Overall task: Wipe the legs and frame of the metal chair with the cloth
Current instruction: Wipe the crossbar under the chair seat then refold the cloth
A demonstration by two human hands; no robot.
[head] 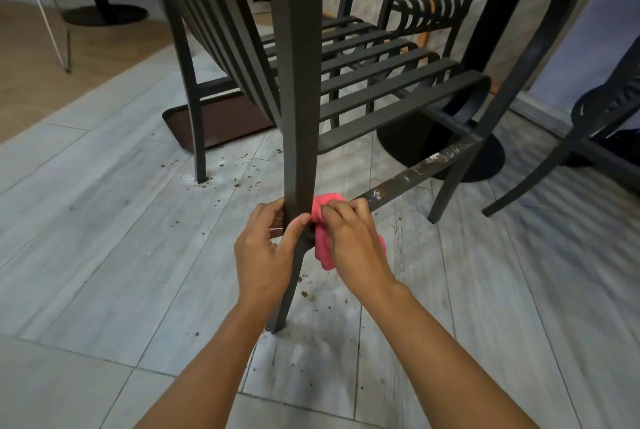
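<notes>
Hands first: our left hand [265, 248] curls round the near rear leg [299, 137] of the dark metal chair [363, 61], thumb across its front face and fingers wrapped behind it. Our right hand [353, 241] grips the pink cloth [323, 248], fingers bent over the bunched fabric and pressing it against the right side of that same leg, just beside the left thumb. We see the cloth bulge above the knuckles and hang below the palm. From this spot the side rail [419, 168] runs to the front leg, its top streaked with pale and rusty grime. Brown crumbs [239, 182] speckle the grey tiled floor [104, 238] around the chair's feet. A brown tray [221, 120], or possibly a mat, lies flat beneath the seat.
</notes>
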